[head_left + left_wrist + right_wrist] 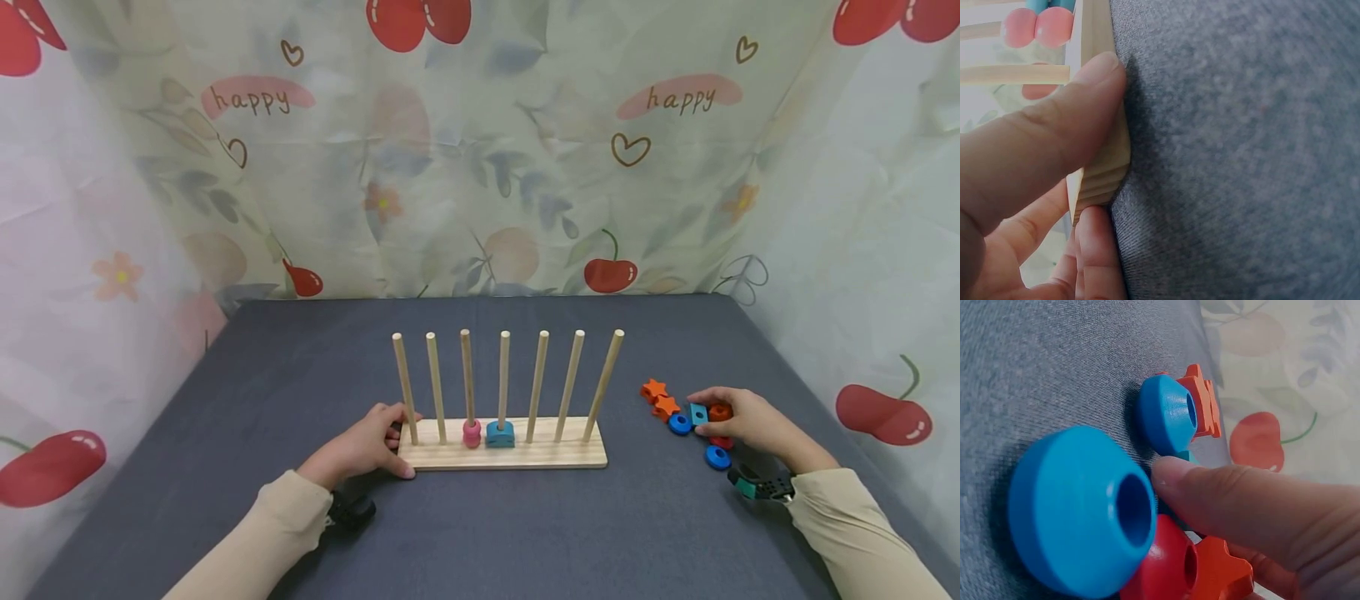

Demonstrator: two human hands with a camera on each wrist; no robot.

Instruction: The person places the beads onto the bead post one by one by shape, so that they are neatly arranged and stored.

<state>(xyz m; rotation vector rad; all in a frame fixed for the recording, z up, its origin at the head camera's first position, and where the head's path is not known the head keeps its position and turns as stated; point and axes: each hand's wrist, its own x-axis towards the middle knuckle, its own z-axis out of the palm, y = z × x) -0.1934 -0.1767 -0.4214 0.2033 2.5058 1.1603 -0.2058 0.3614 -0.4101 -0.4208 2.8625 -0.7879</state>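
My left hand [367, 446] grips the left end of a wooden peg board [510, 458], thumb on the front edge and fingers around the end. Two pink beads [1036, 27] sit low on the third peg from the left, and a teal half-round block [500, 435] sits on the fourth. Over a group of loose pieces at the right, my right hand [753, 425] pinches a small teal block [698, 416] between thumb and fingers. Beside it lie two blue rings [1079, 512], a red ring [1163, 559] and an orange star [1225, 572], partly under the hand.
Two more orange stars [666, 407] lie at the far left of the loose group. Seven upright pegs stand along the board. The grey cloth-covered table [525, 533] ends at a patterned curtain [465, 167] behind and at the sides.
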